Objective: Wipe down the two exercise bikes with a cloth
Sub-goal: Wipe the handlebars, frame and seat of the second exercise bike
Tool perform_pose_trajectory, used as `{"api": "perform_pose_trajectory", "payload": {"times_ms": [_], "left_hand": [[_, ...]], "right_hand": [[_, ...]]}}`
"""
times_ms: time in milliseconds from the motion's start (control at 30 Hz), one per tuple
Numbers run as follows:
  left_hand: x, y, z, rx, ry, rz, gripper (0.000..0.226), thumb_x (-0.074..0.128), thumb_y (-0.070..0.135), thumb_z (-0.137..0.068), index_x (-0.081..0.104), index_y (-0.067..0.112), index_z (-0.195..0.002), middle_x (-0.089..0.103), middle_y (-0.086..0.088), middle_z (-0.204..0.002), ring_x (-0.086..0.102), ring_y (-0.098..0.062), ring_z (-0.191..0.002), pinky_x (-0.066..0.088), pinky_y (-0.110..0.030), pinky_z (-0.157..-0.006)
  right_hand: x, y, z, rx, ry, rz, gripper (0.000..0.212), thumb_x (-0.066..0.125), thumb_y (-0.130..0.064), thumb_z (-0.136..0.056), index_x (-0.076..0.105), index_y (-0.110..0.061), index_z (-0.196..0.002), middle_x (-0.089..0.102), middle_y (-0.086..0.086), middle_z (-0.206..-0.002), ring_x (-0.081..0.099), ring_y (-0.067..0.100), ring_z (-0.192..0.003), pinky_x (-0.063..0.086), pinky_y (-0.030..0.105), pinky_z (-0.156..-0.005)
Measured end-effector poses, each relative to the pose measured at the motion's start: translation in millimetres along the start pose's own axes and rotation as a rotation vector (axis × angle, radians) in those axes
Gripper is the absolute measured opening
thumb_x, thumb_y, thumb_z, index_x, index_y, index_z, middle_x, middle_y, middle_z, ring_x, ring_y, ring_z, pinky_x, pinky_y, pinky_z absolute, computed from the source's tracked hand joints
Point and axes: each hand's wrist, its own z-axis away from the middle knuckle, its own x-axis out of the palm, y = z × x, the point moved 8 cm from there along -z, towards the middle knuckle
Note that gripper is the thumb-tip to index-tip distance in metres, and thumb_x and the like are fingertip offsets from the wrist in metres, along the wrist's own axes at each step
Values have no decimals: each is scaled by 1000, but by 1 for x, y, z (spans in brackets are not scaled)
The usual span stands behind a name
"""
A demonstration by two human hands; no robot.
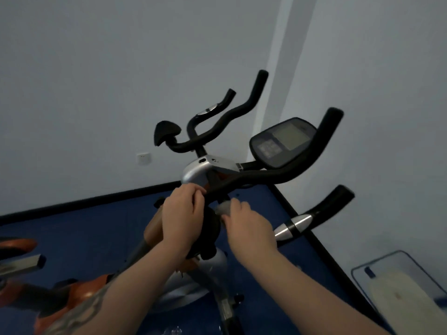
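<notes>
two bare forearms are raised from the bottom of the view, the left one marked with a dark tattoo. the left hand (182, 215) is curled at the black crossbar of the nearer exercise bike (219, 176), its fingers bent over the bar beside the silver plastic cover. the right hand (249, 227) is held just to the right, fingers curled and pinching a small grey cloth (224, 207), which is bunched against the black stem under the handlebar. the picture is blurred, so the weave of the cloth cannot be told. the bike's matte black, foam-like handlebars (324, 146) are curved upward, with shiny chrome pulse bands, and a rounded dark console (283, 141) with a grey screen is mounted between them. an orange and grey second bike (21, 252) is seen at the lower left. a blue floor (96, 228), a black skirting and pale walls lie beyond.
</notes>
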Motion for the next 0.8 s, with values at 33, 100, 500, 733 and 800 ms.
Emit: {"api": "perform_pose_trajectory", "payload": {"times_ms": [33,100,500,733,800], "left_hand": [[1,3,0,58,-13,-27,17,45,19,-94,58,28,-89,56,17,-85,53,-9,-81,43,-35,-75],[2,11,1,195,-36,-102,17,44,21,-94,59,27,-92,60,14,-97,53,-10,-91,39,-33,-85],[36,74,9,918,-427,-162,29,38,35,-94,66,32,-87,67,18,-86,63,-1,-84,38,-24,-97],[34,67,8,830,-441,-82,37,38,33,-93,73,26,-82,70,16,-85,66,-2,-80,52,-25,-71],[32,67,8,810,-431,-59,38,37,33,-92,73,25,-80,70,15,-84,66,-3,-78,52,-25,-69]], "right_hand": [[-7,1,15,-67,42,10,46,57,-36,-95,47,-12,-133,58,5,-110,61,20,-88,39,28,-63],[-15,4,44,-239,129,45,55,77,-24,-74,60,-14,-125,62,4,-101,61,18,-79,50,29,-68],[-39,42,65,113,543,-142,19,53,-31,-89,63,-21,-77,55,-9,-80,51,11,-82,32,44,-111],[-74,81,59,19,614,-2,22,55,-16,-81,74,-14,-91,68,1,-82,64,21,-85,38,38,-107],[-76,91,59,235,735,-99,24,52,-17,-81,74,-12,-88,69,0,-83,64,20,-85,36,42,-109]]}}
